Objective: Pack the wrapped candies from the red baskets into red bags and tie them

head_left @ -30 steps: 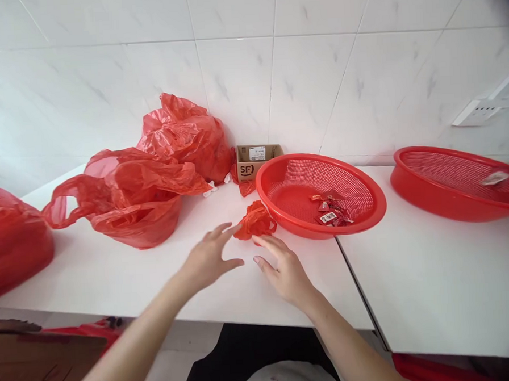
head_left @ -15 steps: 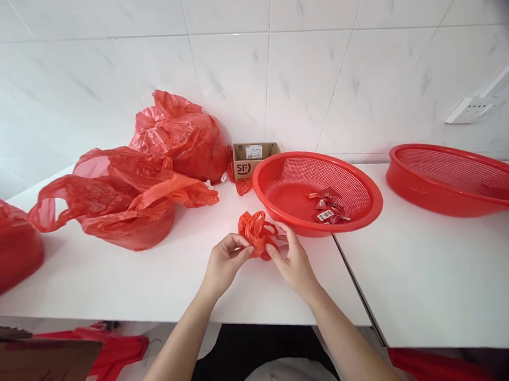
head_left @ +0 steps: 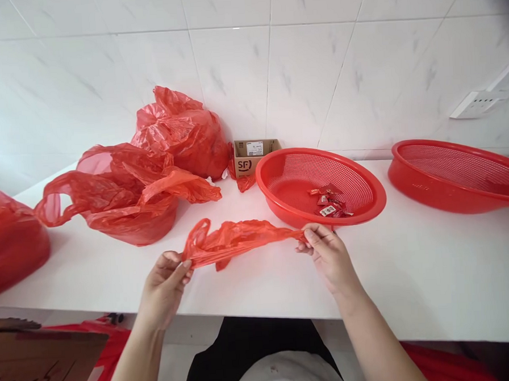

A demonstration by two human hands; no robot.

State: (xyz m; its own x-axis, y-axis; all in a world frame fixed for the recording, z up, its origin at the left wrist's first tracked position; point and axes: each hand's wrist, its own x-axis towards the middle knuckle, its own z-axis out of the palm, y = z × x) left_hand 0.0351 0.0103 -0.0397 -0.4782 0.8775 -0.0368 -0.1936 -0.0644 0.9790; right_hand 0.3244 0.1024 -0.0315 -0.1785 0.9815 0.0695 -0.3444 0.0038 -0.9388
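Stretched sideways above the white table is a thin red plastic bag (head_left: pixel 244 239). My left hand (head_left: pixel 165 283) pinches its left end beside a handle loop. The twisted right end is held between the fingers of my right hand (head_left: pixel 326 254). Just beyond my right hand stands a red perforated basket (head_left: pixel 276 201) with several small dark red packets (head_left: pixel 332 200) inside. Left of my left hand, an open red plastic bag (head_left: pixel 132 225) slumps on the table, its handles spread.
A fuller red bag (head_left: pixel 179 137) leans near the tiled wall, beside a small cardboard box (head_left: pixel 244 165). Another red basket (head_left: pixel 442 192) stands at right, another red bag (head_left: pixel 14 243) at far left. Below the table's front edge sits a large carton (head_left: pixel 33 367).
The crumpled red bag between my hands has been pulled out lengthwise. My left hand moved left and my right hand moved right. The view has shifted slightly.
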